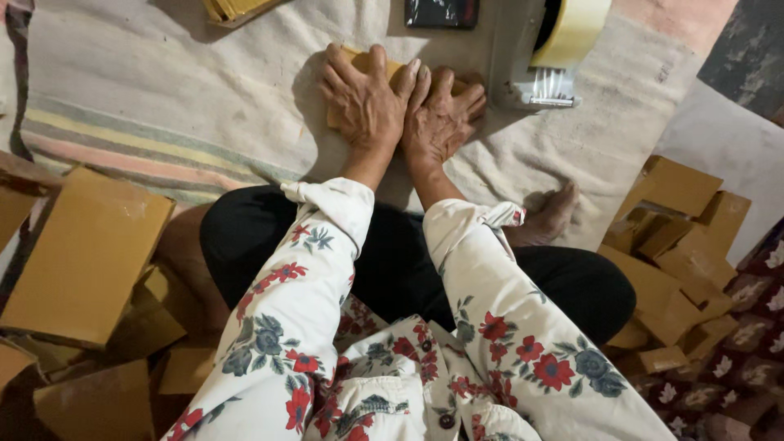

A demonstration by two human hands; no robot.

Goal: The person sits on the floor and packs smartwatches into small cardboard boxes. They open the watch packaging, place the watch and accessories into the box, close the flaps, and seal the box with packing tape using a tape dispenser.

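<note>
Head view: your left hand (365, 100) and right hand (438, 119) press flat, fingers spread, grip unclosed, on a small cardboard box (356, 59) near the blanket's (163, 90) far edge; light, crushable, best held by its edges.

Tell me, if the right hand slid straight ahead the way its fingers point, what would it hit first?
Probably the tape dispenser: the right hand presses a small cardboard box, fingers angled up-right toward its base, though depth is uncertain.

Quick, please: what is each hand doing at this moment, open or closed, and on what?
Left hand: open, flat, pressing down on the small brown box.
Right hand: open, flat, pressing the same box beside the left.
</note>
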